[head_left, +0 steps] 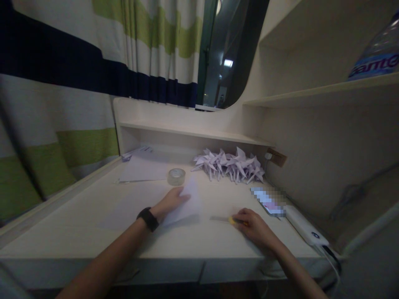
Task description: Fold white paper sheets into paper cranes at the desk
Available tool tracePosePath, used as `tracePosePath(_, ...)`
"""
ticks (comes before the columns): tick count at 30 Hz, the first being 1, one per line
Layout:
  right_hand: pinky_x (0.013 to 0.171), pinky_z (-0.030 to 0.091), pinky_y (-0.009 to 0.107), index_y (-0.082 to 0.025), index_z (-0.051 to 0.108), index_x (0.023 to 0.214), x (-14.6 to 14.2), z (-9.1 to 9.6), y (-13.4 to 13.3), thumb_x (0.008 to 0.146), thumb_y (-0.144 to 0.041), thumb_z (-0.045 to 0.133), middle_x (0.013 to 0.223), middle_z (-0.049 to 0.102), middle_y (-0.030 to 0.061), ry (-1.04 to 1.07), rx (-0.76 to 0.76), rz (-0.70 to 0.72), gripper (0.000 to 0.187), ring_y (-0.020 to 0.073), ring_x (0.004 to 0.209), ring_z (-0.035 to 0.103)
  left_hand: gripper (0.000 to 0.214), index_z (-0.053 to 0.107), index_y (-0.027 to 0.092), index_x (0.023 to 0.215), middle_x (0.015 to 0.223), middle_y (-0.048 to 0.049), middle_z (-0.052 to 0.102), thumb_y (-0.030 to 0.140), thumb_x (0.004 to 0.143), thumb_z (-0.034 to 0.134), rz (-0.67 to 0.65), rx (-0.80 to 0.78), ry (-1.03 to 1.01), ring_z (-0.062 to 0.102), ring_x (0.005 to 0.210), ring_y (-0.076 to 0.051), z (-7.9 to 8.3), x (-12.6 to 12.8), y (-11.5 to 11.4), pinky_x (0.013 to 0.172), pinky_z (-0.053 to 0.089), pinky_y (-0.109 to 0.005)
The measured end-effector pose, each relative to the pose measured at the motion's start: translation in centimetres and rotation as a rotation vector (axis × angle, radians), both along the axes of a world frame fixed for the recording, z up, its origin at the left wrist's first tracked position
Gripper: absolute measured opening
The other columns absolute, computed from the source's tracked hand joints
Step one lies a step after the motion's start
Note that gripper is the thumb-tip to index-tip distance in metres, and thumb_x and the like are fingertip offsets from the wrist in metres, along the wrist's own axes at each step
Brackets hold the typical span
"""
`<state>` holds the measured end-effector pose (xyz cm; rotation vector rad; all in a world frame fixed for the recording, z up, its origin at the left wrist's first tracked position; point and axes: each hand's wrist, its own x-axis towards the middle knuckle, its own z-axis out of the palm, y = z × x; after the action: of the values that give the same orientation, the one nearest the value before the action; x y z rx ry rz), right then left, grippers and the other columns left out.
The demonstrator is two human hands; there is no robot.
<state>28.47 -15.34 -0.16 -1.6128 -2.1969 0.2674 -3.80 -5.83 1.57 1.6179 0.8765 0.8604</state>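
One white sheet [190, 207] tilts partly off the desk [77, 232], pinched in my left hand [172, 202], thumb uppermost. My right hand [252, 224] curls tightly round a yellow cutter [232, 220], blade pointing left. Beyond, I see a tape roll [176, 177] and paper pinwheels [230, 165].

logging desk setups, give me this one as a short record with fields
left grip: white sheet
right grip: yellow cutter, blurred blade toward the sheet
worn: black watch
beyond the grips: clear tape roll, paper stack, folded paper shapes
right side: phone, white device
shelf: plastic bottle, partly in view
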Motion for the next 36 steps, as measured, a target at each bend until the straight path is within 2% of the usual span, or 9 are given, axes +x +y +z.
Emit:
tracePosePath(7, 0.086, 0.045, 0.035, -0.018, 0.071, 0.104, -1.4, 0.7, 0.6, 0.082, -0.025, 0.059, 0.103, 0.067, 0.0116, 0.019, 0.085, 0.002, 0.027, 0.0248, 0.097, 0.059, 0.047, 0.062, 0.008, 0.109, 0.096, -0.0141, 0.070, 0.045, 0.080, 0.059, -0.021, -0.086, -0.137, 0.063, 0.074, -0.022, 1.2, -0.3, -1.4, 0.066, 0.048, -0.032)
tracePosePath(13, 0.091, 0.045, 0.036, -0.018, 0.069, 0.108, -7.2, 1.0, 3.0, 0.085, -0.026, 0.058, 0.110, 0.067, 0.0118, 0.072, 0.113, 0.139, 0.027, 0.0240, 0.101, 0.061, 0.049, 0.057, 0.009, 0.115, 0.100, -0.0152, 0.069, 0.043, 0.080, 0.060, -0.007, -0.080, -0.214, 0.065, 0.076, -0.022, 1.5, -0.2, -1.3, 0.070, 0.049, -0.034)
tracePosePath(16, 0.093, 0.044, 0.034, -0.020, 0.066, 0.113, -10.4, 0.7, 4.9, 0.089, -0.026, 0.051, 0.114, 0.066, 0.0098, 0.005, 0.108, 0.290, 0.028, 0.0224, 0.105, 0.060, 0.048, 0.056, 0.010, 0.115, 0.105, -0.0156, 0.068, 0.042, 0.080, 0.058, 0.070, 0.001, -0.131, 0.065, 0.084, -0.025, 1.2, -1.0, -0.8, 0.076, 0.050, -0.038)
tracePosePath(19, 0.102, 0.038, 0.035, -0.019, 0.062, 0.119, -12.8, 0.0, 7.1, 0.094, -0.032, 0.046, 0.129, 0.057, 0.0114, -0.059, 0.120, 0.418, 0.033, 0.0230, 0.121, 0.050, 0.044, 0.058, 0.010, 0.109, 0.111, -0.0159, 0.066, 0.043, 0.080, 0.055, 0.185, 0.156, 0.059, 0.063, 0.096, -0.027, 0.7, -3.0, -0.1, 0.085, 0.047, -0.039)
tracePosePath(22, 0.106, 0.034, 0.039, -0.019, 0.058, 0.124, -14.2, -0.8, 9.2, 0.088, -0.042, 0.056, 0.136, 0.052, 0.0127, -0.111, 0.082, 0.494, 0.043, 0.0262, 0.128, 0.044, 0.045, 0.059, 0.013, 0.110, 0.113, -0.0144, 0.066, 0.045, 0.079, 0.052, 0.254, 0.240, 0.259, 0.061, 0.102, -0.028, 0.1, -5.6, 0.4, 0.091, 0.044, -0.040)
tracePosePath(25, 0.106, 0.032, 0.043, -0.017, 0.055, 0.128, -14.6, -1.6, 10.5, 0.082, -0.049, 0.062, 0.136, 0.051, 0.0156, -0.145, 0.018, 0.544, 0.056, 0.0304, 0.128, 0.043, 0.047, 0.057, 0.013, 0.116, 0.115, -0.0129, 0.066, 0.043, 0.081, 0.048, 0.177, 0.201, 0.309, 0.063, 0.097, -0.026, -0.2, -8.0, 0.4, 0.088, 0.047, -0.038)
tracePosePath(29, 0.103, 0.035, 0.039, -0.017, 0.055, 0.128, -13.7, -1.8, 10.9, 0.086, -0.047, 0.058, 0.137, 0.049, 0.0163, -0.134, 0.027, 0.547, 0.051, 0.0283, 0.126, 0.046, 0.051, 0.060, 0.013, 0.116, 0.115, -0.0134, 0.067, 0.043, 0.075, 0.053, 0.260, 0.148, 0.342, 0.063, 0.099, -0.029, 0.3, -9.8, -0.4, 0.086, 0.047, -0.038)
tracePosePath(33, 0.087, 0.041, 0.030, -0.016, 0.066, 0.102, -11.8, -0.7, 10.8, 0.083, -0.035, 0.065, 0.108, 0.066, 0.0098, -0.156, 0.067, 0.573, 0.027, 0.0214, 0.100, 0.059, 0.049, 0.065, 0.013, 0.109, 0.109, -0.0110, 0.070, 0.045, 0.073, 0.055, 0.208, 0.097, 0.289, 0.064, 0.097, -0.029, 1.2, -9.5, -1.1, 0.085, 0.048, -0.038)
tracePosePath(36, 0.077, 0.041, 0.027, -0.015, 0.066, 0.086, -10.2, 0.3, 11.0, 0.081, -0.031, 0.067, 0.091, 0.066, 0.0061, -0.202, 0.099, 0.469, 0.017, 0.0180, 0.084, 0.059, 0.046, 0.067, 0.014, 0.106, 0.102, -0.0102, 0.072, 0.045, 0.075, 0.054, 0.123, 0.086, 0.252, 0.065, 0.093, -0.029, 1.5, -8.3, -1.1, 0.082, 0.049, -0.037)
